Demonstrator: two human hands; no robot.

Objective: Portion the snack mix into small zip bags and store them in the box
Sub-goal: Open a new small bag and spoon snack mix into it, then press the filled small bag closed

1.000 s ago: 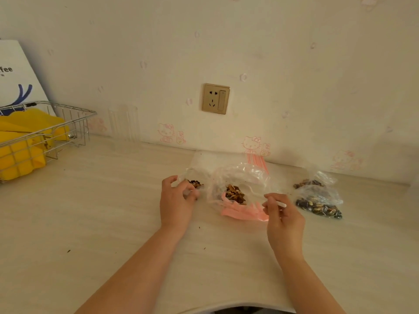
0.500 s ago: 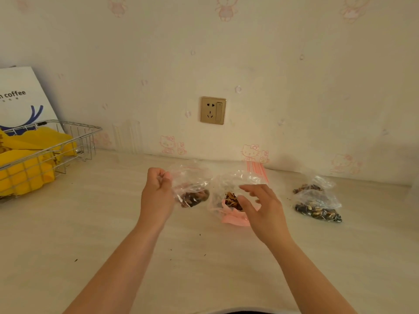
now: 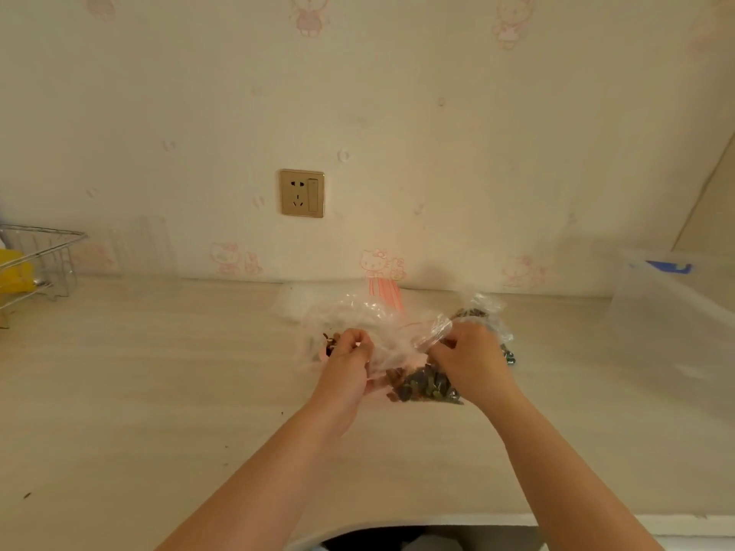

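Both hands hold one small clear zip bag (image 3: 417, 381) with a red zip line, its bottom filled with dark snack mix. My left hand (image 3: 348, 365) pinches the bag's left top edge and my right hand (image 3: 471, 361) pinches its right top edge. Behind the left hand lies a larger crumpled clear bag (image 3: 350, 316) with some mix showing. More bagged mix (image 3: 483, 308) lies behind my right hand, partly hidden. A clear plastic box (image 3: 668, 328) stands at the right on the table.
A wire basket (image 3: 39, 264) with yellow items stands at the far left. A clear container (image 3: 141, 248) sits by the wall. A stack of zip bags with red lines (image 3: 382, 290) lies against the wall. Crumbs dot the tabletop (image 3: 159, 391).
My left hand carried the small bag to the right, and my right hand came in and took its other top edge. The camera turned right, bringing the plastic box into view.
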